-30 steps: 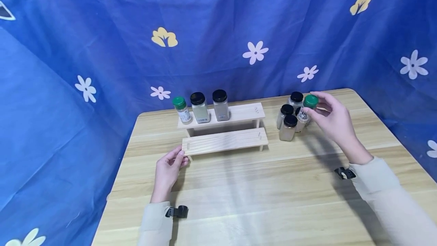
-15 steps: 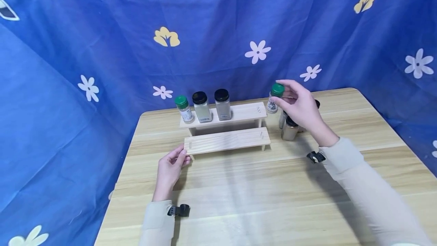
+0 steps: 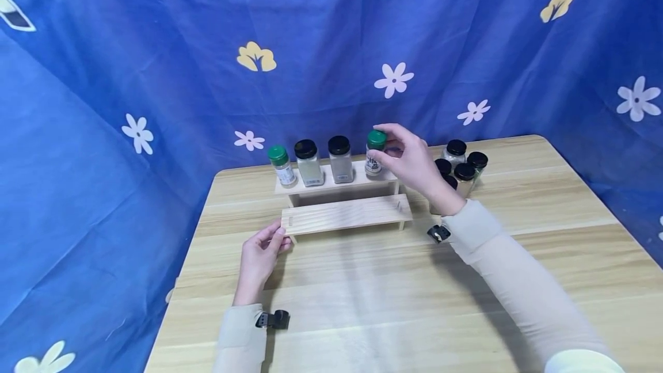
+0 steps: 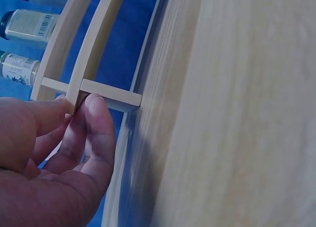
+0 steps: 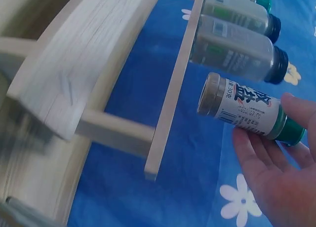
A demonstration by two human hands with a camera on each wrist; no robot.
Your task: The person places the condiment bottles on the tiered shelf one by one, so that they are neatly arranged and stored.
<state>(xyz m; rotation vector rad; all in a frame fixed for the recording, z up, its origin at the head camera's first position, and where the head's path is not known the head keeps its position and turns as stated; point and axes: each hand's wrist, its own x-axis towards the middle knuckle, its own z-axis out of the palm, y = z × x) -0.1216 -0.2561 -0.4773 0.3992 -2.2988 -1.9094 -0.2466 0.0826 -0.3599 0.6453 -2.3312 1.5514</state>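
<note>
My right hand [image 3: 411, 161] grips a green-capped spice jar [image 3: 374, 160] by its cap end, over the right part of the rack's upper shelf [image 3: 359, 174]. In the right wrist view a gap shows between the jar's base and the shelf board. Along that shelf, to the left, stand two black-capped spice jars [image 3: 340, 161] and another green-capped jar [image 3: 284, 169]. With thumb and fingers, my left hand [image 3: 260, 255] pinches the left end of the wooden rack's lower shelf [image 3: 344, 215]; the left wrist view shows the fingertips at the board's corner by its leg [image 4: 111, 91].
Several black-capped jars [image 3: 464, 172] cluster at the table's back right, partly hidden behind my right hand and forearm. The wooden table [image 3: 362, 304] extends in front of the rack. A blue patterned curtain [image 3: 311, 96] hangs behind.
My right hand has carried the green-capped jar left, from the cluster to over the upper shelf. My left hand keeps its hold on the lower shelf's end.
</note>
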